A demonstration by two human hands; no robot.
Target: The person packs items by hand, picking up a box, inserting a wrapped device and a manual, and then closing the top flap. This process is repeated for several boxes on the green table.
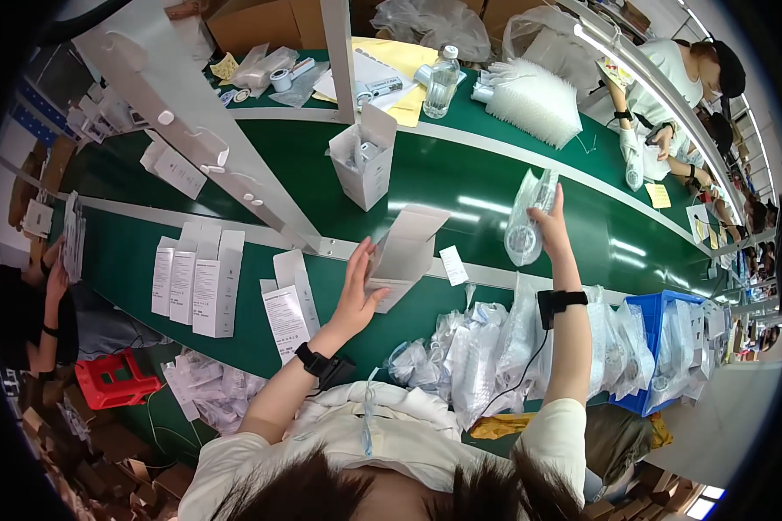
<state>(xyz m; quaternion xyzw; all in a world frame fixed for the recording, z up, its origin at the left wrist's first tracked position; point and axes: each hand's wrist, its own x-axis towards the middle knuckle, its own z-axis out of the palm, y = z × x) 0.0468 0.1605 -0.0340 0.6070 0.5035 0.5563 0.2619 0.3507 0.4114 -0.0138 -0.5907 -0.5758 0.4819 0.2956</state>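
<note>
Green conveyor table, left hand fingers gripping open white carton, right hand fingers pinching clear bagged part

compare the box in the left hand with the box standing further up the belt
The box in the left hand is held tilted and looks empty from here; the standing box sits upright on the green belt with bagged contents showing. The left hand touches the first; nothing touches the second. Both are white cartons with open top flaps.
</note>
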